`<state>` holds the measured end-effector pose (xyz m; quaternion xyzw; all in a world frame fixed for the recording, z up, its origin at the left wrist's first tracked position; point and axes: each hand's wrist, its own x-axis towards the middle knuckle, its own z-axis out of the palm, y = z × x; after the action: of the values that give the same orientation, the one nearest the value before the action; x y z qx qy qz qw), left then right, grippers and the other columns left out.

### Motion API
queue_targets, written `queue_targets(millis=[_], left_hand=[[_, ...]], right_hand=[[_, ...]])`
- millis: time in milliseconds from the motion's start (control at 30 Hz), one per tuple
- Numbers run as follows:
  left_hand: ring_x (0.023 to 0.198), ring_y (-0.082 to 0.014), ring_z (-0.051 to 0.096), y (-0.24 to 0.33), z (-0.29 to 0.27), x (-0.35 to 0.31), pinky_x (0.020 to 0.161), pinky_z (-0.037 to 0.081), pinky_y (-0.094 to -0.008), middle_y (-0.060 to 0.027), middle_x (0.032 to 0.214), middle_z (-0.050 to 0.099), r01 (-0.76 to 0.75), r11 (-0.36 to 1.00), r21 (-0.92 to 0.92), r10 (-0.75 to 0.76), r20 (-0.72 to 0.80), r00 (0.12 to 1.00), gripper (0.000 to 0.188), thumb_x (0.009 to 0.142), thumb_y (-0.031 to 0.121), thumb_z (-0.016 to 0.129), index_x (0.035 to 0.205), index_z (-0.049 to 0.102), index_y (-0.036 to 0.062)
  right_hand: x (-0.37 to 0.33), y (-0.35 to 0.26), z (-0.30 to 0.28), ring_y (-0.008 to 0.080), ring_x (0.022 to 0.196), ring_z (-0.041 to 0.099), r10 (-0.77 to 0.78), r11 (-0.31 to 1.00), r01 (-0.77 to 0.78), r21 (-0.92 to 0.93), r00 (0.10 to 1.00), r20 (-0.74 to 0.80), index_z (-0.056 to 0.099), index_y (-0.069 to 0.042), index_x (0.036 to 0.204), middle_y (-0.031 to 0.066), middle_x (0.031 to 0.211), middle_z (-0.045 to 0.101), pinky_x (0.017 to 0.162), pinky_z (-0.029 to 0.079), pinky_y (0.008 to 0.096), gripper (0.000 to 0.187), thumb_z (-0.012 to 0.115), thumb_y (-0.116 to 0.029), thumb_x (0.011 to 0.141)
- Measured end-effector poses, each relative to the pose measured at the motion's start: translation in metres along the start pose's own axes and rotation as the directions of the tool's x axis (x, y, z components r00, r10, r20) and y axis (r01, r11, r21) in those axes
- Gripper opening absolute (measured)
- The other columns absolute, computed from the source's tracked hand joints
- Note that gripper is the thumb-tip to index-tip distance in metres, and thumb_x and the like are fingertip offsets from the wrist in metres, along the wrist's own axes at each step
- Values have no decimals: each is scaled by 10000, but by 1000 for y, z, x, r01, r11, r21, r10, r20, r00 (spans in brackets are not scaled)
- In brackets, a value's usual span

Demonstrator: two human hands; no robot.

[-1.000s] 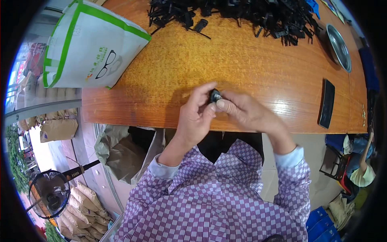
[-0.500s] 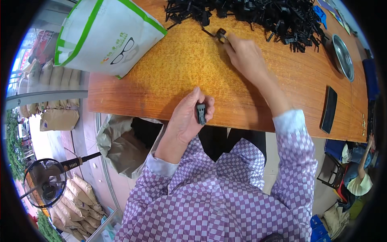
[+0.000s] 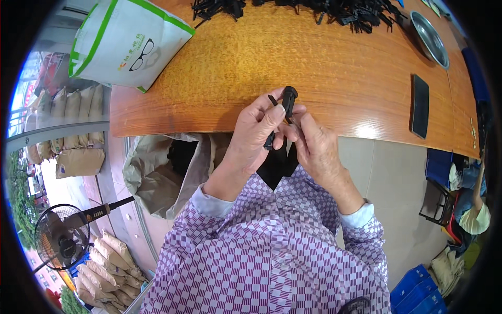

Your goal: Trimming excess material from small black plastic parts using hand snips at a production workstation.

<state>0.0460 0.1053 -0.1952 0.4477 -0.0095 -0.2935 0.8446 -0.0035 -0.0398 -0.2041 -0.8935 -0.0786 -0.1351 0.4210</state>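
Looking down through the head view, I have both hands together just off the near edge of the wooden table [image 3: 219, 73], clamped on small black plastic pieces. My left hand [image 3: 256, 131] pinches an upright black clip part [image 3: 288, 97] between thumb and forefinger, with a second dark piece [image 3: 269, 141] tucked lower in the same grip, and my right hand [image 3: 316, 149] closes in against it from the side, fingertips on the lower end. Since I hold the pieces over the gap rather than over the tabletop, I judge that a slip of the thumb would drop one into the open sack [image 3: 157, 172] below or onto the floor. Counting: one heap of black parts [image 3: 334, 10] along the far edge, too tangled to number, one white and green bag [image 3: 125, 42] at the far left corner, one metal bowl [image 3: 429, 31] near the far right corner, one dark flat phone [image 3: 420, 104] near the right edge.
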Motion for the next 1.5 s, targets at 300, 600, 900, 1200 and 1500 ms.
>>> queue_targets(millis=[300,600,900,1200,1500], left_hand=[[666,-104,599,-6,13,-6,481,411,-169,-128,981,637,145,989,-14,-145,6,989,357,891,163,600,1210,486,49],[707,-109,606,-9,21,-7,525,422,-181,-69,893,642,-24,922,385,26,1,1000,376,847,24,615,1203,506,69],[762,-67,539,-10,13,-5,688,474,-221,-25,924,613,-172,808,564,178,45,983,388,835,-68,556,1206,549,45],[782,-53,531,-6,6,-2,666,473,-181,-8,940,595,-193,738,647,233,24,972,351,846,-33,602,1189,573,30],[757,-147,583,-7,4,1,650,485,-255,-66,917,630,-325,352,878,501,117,858,355,766,-65,635,1102,619,51]], right_hand=[[-33,12,-6,298,635,620,-19,990,33,138,995,-102,516,-12,929,145,708,593,500,470,366,124,588,-20,828],[-26,-4,-29,103,538,451,393,661,-445,604,891,227,452,-6,1200,38,646,489,496,365,236,335,398,-262,990],[-7,-10,-12,35,518,359,441,532,-536,656,836,327,415,-34,1275,-34,661,432,454,262,190,390,378,-307,999],[4,-6,1,38,487,348,398,483,-545,685,834,383,389,-39,1292,-44,635,411,435,261,177,366,368,-266,1006],[14,-1,3,40,525,383,339,510,-553,659,833,436,428,-63,1258,-37,649,420,456,304,191,334,406,-269,996]])
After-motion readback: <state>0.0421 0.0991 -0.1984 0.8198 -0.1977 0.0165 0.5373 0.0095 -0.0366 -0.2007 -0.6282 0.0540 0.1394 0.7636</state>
